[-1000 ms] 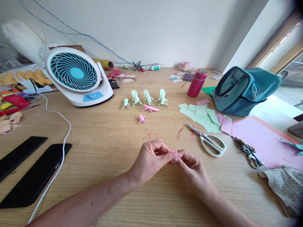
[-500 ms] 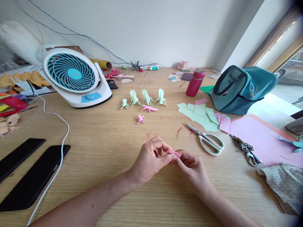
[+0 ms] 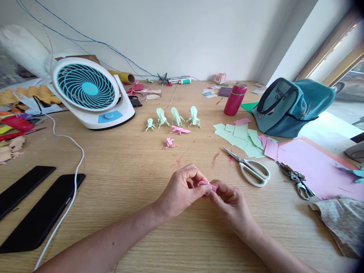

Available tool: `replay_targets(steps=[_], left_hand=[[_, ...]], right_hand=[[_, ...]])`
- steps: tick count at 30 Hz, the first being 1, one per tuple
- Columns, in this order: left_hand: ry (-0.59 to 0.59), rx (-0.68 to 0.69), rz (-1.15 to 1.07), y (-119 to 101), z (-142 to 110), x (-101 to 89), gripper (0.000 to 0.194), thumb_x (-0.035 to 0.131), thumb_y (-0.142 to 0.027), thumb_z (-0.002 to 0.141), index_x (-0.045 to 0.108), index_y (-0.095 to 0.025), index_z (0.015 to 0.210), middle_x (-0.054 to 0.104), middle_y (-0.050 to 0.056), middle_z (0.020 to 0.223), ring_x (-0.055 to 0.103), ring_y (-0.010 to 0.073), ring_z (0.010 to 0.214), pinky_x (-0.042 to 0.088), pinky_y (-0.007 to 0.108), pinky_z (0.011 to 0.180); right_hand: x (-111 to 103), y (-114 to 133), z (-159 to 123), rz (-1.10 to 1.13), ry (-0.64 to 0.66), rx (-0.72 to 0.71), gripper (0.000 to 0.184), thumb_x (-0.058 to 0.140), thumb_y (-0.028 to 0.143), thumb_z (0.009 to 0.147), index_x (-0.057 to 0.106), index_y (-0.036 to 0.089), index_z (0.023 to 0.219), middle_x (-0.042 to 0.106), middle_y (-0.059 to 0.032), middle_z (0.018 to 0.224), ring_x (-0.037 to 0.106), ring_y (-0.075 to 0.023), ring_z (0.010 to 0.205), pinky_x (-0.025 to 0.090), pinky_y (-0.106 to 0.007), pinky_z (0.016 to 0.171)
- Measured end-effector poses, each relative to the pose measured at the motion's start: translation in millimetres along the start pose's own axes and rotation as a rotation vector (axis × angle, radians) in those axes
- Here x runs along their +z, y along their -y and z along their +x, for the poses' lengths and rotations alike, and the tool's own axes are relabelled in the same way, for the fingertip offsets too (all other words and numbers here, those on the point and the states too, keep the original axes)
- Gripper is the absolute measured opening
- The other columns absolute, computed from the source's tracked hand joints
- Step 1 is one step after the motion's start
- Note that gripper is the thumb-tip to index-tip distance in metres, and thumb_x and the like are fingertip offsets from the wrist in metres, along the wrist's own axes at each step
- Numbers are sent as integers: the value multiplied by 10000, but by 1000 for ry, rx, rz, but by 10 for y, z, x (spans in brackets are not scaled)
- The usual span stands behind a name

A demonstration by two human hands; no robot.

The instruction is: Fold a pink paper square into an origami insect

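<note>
Both my hands meet over the wooden table point(image 3: 136, 178), pinching a small folded piece of pink paper point(image 3: 208, 185). My left hand point(image 3: 182, 191) grips its left end with curled fingers. My right hand point(image 3: 231, 204) holds the right end between thumb and fingertips. Beyond them stand several pale green folded paper figures point(image 3: 176, 116) in a row, with two small pink ones point(image 3: 179, 130) in front.
White-handled scissors point(image 3: 250, 168) and keys point(image 3: 298, 182) lie to the right, beside green paper squares point(image 3: 241, 136) and a pink sheet point(image 3: 313, 167). A teal bag point(image 3: 292, 106), red bottle point(image 3: 235, 99), white-blue fan point(image 3: 91, 93) with cable, and two black phones point(image 3: 42, 212) sit around.
My fingers have shifted slightly on the pink paper, which sits a little lower than before. Nothing else on the table has moved.
</note>
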State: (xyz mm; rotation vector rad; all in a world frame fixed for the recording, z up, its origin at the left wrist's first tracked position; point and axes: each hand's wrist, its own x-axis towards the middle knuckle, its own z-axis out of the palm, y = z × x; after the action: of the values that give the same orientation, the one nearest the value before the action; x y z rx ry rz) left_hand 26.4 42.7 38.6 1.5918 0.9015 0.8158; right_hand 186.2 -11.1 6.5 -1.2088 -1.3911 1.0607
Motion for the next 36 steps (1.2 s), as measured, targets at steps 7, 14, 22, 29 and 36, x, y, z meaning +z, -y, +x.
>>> replay_targets(steps=[7, 14, 22, 29, 36], left_hand=[[19, -14, -70, 14, 9, -20, 226, 784, -317, 784, 640, -154, 720, 561, -8, 800, 547, 90, 655, 447, 210, 556], [-6, 16, -76, -29, 14, -32, 289, 775, -343, 788, 618, -142, 653, 555, -8, 742, 534, 84, 630, 448, 199, 535], [31, -42, -167, -64, 28, -23, 266, 721, -336, 824, 588, -145, 695, 583, -21, 701, 621, 98, 623, 519, 221, 603], [80, -16, -184, -51, 28, -45, 285, 657, -405, 887, 587, -157, 766, 612, -15, 689, 611, 104, 631, 500, 219, 613], [21, -26, -57, -5, 52, -32, 287, 669, -434, 863, 629, -154, 815, 671, 32, 797, 620, 135, 678, 476, 243, 617]], right_hand=[[5, 18, -6, -29, 5, -9, 278, 627, 396, 914, 630, 193, 724, 622, -10, 680, 547, -155, 674, 424, -260, 654], [10, 2, -4, -36, 17, -17, 265, 638, 397, 907, 642, 199, 732, 630, -12, 676, 570, -169, 692, 435, -273, 673], [15, 17, 1, -15, 21, 10, 274, 636, 401, 906, 647, 195, 726, 623, -5, 678, 540, -152, 670, 419, -270, 658], [27, 42, 18, 91, 27, 75, 284, 698, 439, 858, 681, 188, 727, 663, -20, 700, 578, -164, 702, 438, -274, 680], [9, 27, 81, 296, -71, 188, 367, 741, 543, 785, 708, 183, 722, 694, -45, 707, 606, -178, 704, 488, -298, 697]])
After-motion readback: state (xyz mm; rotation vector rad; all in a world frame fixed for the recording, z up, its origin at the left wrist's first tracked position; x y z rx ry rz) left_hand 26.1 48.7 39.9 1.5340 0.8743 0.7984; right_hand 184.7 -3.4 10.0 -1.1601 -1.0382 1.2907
